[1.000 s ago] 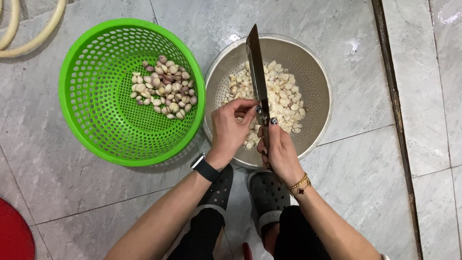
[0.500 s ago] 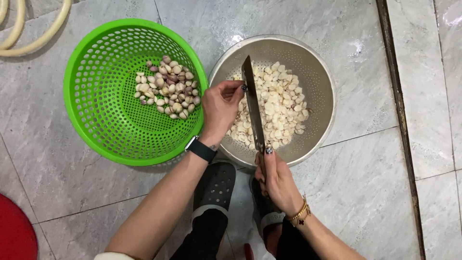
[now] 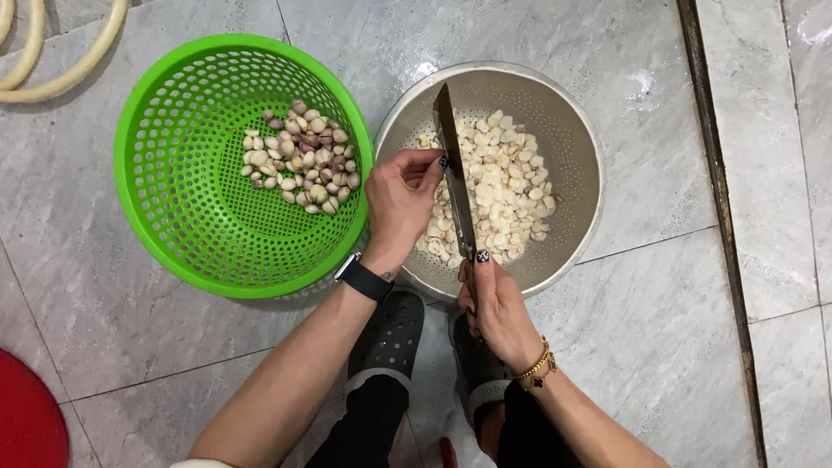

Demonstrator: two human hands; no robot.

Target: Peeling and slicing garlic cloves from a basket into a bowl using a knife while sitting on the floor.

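Head view, looking straight down at a grey marble-tiled floor [image 3: 650, 347]: at the far left edge a red round object [image 3: 26, 416] pokes into the bottom corner, and a cream hose [image 3: 52, 52] curls across the top corner. Next comes a bright green perforated basket [image 3: 173, 234] standing on the tiles, with a small heap of unpeeled garlic cloves [image 3: 299, 156], pinkish and white, lying in its right half. Just beside it, rims nearly touching, sits a metal colander [image 3: 572, 156] holding a larger pile of peeled pale cloves [image 3: 507, 186]. The left hand [image 3: 400, 201], a black smartwatch [image 3: 364, 279] on its wrist, hovers over the colander's left side with the fingers curled in and the fingertips pinched together right at the blade; whether a clove sits between them I cannot tell. The knife [image 3: 455, 178] stands edge-on over the peeled pile, its blade pointing away from the person. The right hand [image 3: 496, 308], wearing a gold bracelet [image 3: 536, 368], is wrapped closed around the knife's handle at the near rim of the colander, dark-painted thumbnail on top. Below the hands, two dark clogs [image 3: 390, 334] rest on the floor.
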